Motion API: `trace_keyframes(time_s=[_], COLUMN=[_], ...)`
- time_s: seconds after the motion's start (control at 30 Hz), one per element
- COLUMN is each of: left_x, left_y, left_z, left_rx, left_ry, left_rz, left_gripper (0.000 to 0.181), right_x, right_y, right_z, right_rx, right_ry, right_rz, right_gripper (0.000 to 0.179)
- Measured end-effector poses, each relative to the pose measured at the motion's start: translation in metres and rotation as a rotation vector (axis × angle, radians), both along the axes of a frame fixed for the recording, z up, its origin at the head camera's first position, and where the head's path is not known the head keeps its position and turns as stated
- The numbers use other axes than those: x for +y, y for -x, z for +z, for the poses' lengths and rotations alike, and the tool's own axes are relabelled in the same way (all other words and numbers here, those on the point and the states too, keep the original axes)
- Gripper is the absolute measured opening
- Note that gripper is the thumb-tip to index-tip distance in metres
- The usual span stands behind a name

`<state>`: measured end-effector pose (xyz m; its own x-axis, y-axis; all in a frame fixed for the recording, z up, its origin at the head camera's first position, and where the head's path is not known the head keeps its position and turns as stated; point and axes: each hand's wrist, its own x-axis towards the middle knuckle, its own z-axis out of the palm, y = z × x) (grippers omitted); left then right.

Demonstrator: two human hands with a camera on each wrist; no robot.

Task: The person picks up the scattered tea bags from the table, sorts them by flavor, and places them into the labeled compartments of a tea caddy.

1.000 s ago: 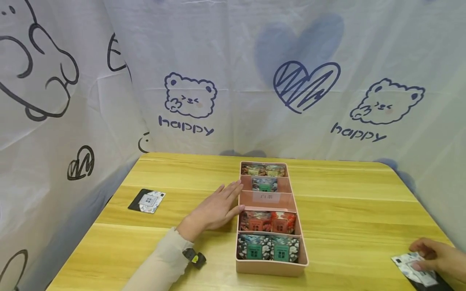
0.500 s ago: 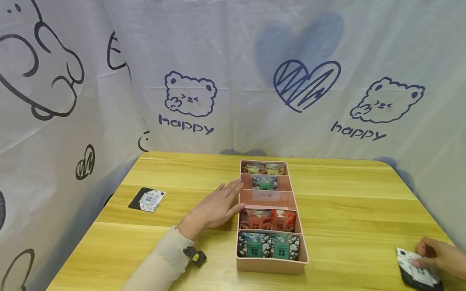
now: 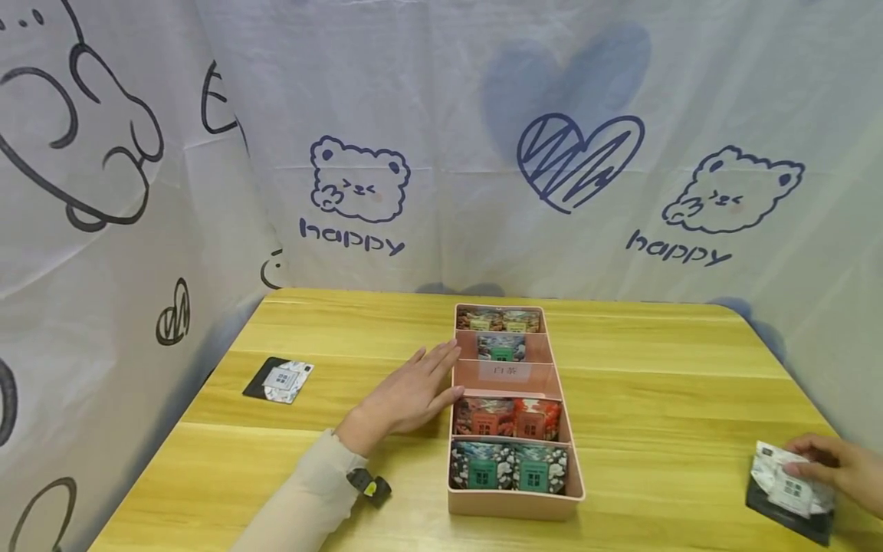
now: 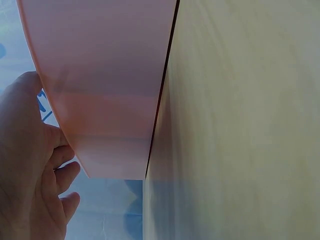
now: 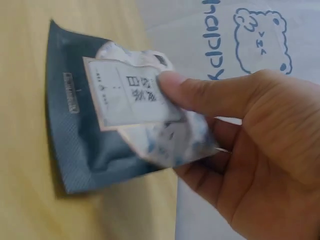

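Note:
At the right of the head view, my right hand (image 3: 838, 464) pinches a tea sachet (image 3: 789, 491) between thumb and fingers. Close up in the right wrist view, this sachet (image 5: 120, 110) is dark below with a white patterned top and a pale label, and it tilts over the wood. My left hand (image 3: 410, 389) rests with extended fingers at the left rim of a long pink divided box (image 3: 513, 506). In the left wrist view its fingertips (image 4: 67, 175) lie right at the rim of the pink wall (image 4: 110, 95). The box's middle compartment shows a white label (image 3: 505, 372) and no sachets.
Red sachets (image 3: 538, 420) and green-labelled sachets (image 3: 480, 468) fill the two near compartments. One green-labelled sachet (image 3: 501, 348) and some yellow-labelled sachets (image 3: 520, 320) stand in the far ones. Another black-and-white sachet (image 3: 279, 379) lies at the left of the table (image 3: 372, 322). Printed cloth (image 3: 441, 153) hangs behind.
My right hand has raised the sachet's top edge and turned it so that its face tips up. The left hand and the box stay in place.

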<state>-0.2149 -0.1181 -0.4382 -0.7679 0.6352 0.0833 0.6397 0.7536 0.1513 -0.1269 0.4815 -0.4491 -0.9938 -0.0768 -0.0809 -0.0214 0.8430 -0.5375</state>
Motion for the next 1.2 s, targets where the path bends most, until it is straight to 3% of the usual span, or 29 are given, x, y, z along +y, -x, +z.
trace_keyframes(time_s=[0.13,0.23,0.47,0.53,0.73,1.2], left_x=[0.0,-0.001,-0.001,-0.001,-0.001,-0.001], left_y=[0.001,0.001,0.002,0.002,0.002,0.002], left_z=[-0.001,-0.002,-0.002,-0.002,-0.002,0.003], left_rx=[0.009,0.022,0.022,0.023,0.026,0.019], left_ry=[-0.011,-0.018,-0.024,-0.03,-0.033,-0.021], left_rz=[-0.011,-0.023,-0.022,-0.024,-0.023,-0.023], left_gripper=[0.075,0.075,0.076,0.077,0.077,0.074], right_x=[-0.009,-0.016,-0.03,-0.035,-0.056,-0.105], right_y=[0.003,0.007,0.02,0.023,0.03,0.052], right_z=[0.01,0.019,0.042,0.046,0.057,0.08], right_rx=[0.094,0.095,-0.075,-0.09,-0.011,0.171], right_ry=[0.024,-0.007,-0.009,-0.006,-0.018,0.087], right_rz=[-0.029,-0.026,-0.017,-0.009,0.071,0.221], right_gripper=[0.021,0.023,0.056,0.06,0.05,0.028])
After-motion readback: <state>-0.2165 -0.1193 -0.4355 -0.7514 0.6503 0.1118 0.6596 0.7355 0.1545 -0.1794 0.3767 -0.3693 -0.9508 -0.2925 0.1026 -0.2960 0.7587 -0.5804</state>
